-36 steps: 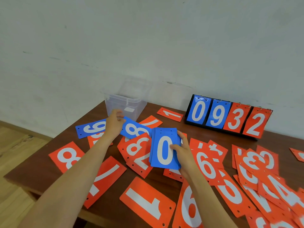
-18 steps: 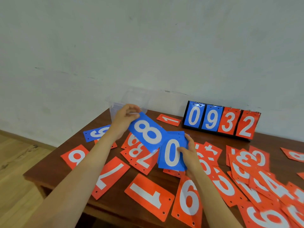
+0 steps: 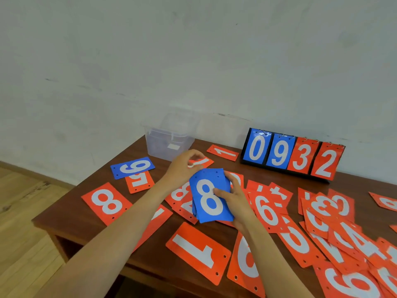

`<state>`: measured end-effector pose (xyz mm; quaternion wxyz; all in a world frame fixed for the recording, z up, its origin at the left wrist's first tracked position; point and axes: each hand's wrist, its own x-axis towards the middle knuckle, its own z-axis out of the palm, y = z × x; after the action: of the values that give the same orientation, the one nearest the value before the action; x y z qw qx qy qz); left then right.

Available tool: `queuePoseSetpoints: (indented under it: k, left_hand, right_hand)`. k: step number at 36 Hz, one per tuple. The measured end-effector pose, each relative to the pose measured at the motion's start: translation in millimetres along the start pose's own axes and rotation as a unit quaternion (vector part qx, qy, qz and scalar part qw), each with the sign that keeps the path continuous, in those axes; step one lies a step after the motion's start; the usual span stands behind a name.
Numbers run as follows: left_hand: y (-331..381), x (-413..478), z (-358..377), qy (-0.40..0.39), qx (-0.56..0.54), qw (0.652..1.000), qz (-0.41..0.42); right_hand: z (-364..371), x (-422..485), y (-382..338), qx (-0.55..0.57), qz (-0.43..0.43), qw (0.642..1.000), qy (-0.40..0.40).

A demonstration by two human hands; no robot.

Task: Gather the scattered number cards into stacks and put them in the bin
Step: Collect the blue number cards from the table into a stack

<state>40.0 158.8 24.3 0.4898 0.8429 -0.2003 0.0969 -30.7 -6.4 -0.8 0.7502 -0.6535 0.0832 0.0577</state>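
Note:
A stack of blue number cards (image 3: pixel 209 201) with a white 8 on top hangs just above the brown table (image 3: pixel 68 224). My right hand (image 3: pixel 235 202) grips its right edge, thumb across the face. My left hand (image 3: pixel 182 168) holds the stack's top left corner with curled fingers. One blue 9 card (image 3: pixel 133 167) lies loose at the left. Red cards are scattered all over, among them an 8 (image 3: pixel 106 203), a 1 (image 3: pixel 197 250) and a heap (image 3: pixel 335 222) at the right. The clear plastic bin (image 3: pixel 167 145) stands at the back left by the wall.
A black flip scoreboard (image 3: pixel 294 155) showing 0932 stands at the back against the wall. The table's left edge drops to a wooden floor (image 3: pixel 25 211). A red 1 card (image 3: pixel 223 152) lies between bin and scoreboard.
My left hand lifted the blue 8 card off the table and laid it on the stack, covering the 0. The stack has stayed in my right hand.

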Motion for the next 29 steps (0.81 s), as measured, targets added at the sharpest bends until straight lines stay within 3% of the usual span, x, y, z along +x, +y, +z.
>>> queuePoseSetpoints:
  k: [4, 8, 13, 22, 29]
  left_hand:
    - [-46, 12, -27, 0.066, 0.065, 0.987, -0.134]
    - [-104, 19, -63, 0.021, 0.188, 0.940, -0.285]
    - [-152, 32, -97, -0.021, 0.314, 0.881, -0.354]
    - [-178, 51, -118, -0.092, 0.368, 0.844, -0.378]
    - [-173, 48, -102, -0.113, 0.474, 0.837, -0.250]
  right_hand:
    - [7, 14, 6, 0.009, 0.035, 0.999, 0.025]
    - [16, 30, 13, -0.008, 0.053, 0.998, 0.042]
    - [30, 48, 17, -0.010, 0.060, 0.997, 0.036]
    - [44, 69, 23, -0.013, 0.057, 0.998, 0.015]
    - [42, 71, 27, -0.017, 0.060, 0.998, 0.020]
